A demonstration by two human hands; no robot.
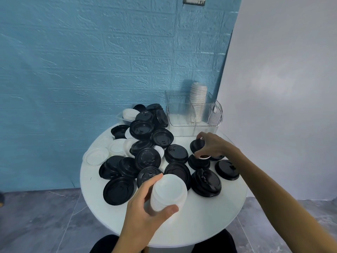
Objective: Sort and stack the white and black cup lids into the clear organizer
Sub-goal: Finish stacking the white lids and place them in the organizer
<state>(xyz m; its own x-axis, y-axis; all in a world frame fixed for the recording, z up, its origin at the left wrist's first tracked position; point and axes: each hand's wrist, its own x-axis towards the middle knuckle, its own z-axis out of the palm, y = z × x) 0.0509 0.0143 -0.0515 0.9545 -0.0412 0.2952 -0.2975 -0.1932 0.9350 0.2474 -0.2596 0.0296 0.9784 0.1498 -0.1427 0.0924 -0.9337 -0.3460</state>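
White stack: the left hand (144,207) grips a stack of white lids (168,191) above the near side of the round white table (209,216); its long axis tilts up and away, top face toward the camera.
Black lids in hand: the right hand (212,144) pinches a small stack of black lids (197,145) tilted on edge, just in front of the clear organizer (193,114).
Organizer: at the table's far right edge against the blue wall (91,70), with a leaning column of white lids (197,99) in one compartment.
Loose lids: black lids (144,141) and white lids (102,152) lie scattered and overlapping over the table's left and middle.
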